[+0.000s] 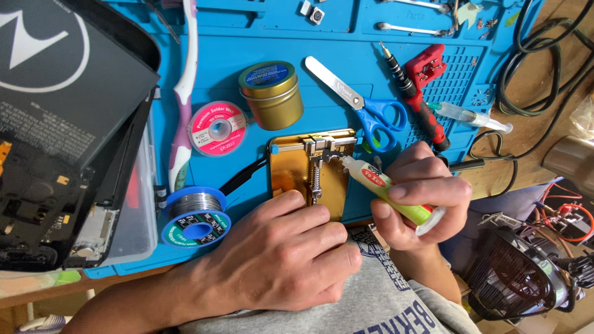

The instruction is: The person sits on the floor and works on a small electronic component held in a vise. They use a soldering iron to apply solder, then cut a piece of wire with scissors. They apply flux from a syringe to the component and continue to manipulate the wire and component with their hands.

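So, my right hand point(424, 195) is wrapped around a small squeeze tube with a green body and a white nozzle point(387, 188), thumb and fingers closed firmly on it. The tube lies tilted, its nozzle pointing up-left with the tip touching or just about touching the gold-coloured metal holder plate with a sprung clamp down its middle point(312, 170). I can't tell whether anything is coming out of the tip. The tube's label has a red and white patch near the nozzle end, and the back end is hidden in my palm.

My left hand point(281, 256) is curled loosely, knuckles up, fingertips resting against the lower edge of the gold plate, holding nothing that I can see.

The plate sits near the front edge of the blue silicone work mat point(247, 31), right in front of my chest. It's pretty crowded here: a blue spool of solder wire point(197, 219) just left of my left hand, a pink reel of braid point(218, 128) and a round brass tin with a blue lid point(271, 94) above it, and blue-handled scissors point(365, 105) just above my right hand. A red-handled screwdriver point(417, 99) lies beside the scissors. The only open mat is the strip between the tin and the scissors.
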